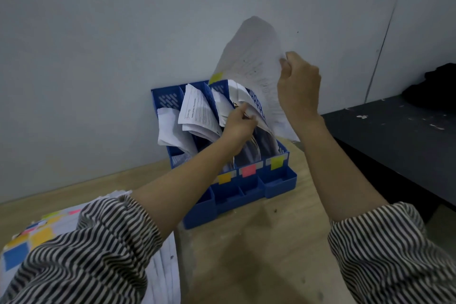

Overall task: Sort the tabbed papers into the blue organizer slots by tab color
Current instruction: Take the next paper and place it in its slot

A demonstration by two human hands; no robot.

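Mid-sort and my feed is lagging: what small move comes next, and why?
Probably lower the white sheet with the yellow tab, pinched by the right hand, into the blue plastic organizer's rightmost slot. Its front label is yellow, and the left hand holds filed papers aside.

Bench [259, 254]: pale wood, set against the wall.
Rear centre: blue organizer [278, 186].
Near left: stack of tabbed papers [165, 269].

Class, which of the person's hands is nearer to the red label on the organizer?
Left. The left hand sits just above the red label among filed papers; the right hand is higher up.
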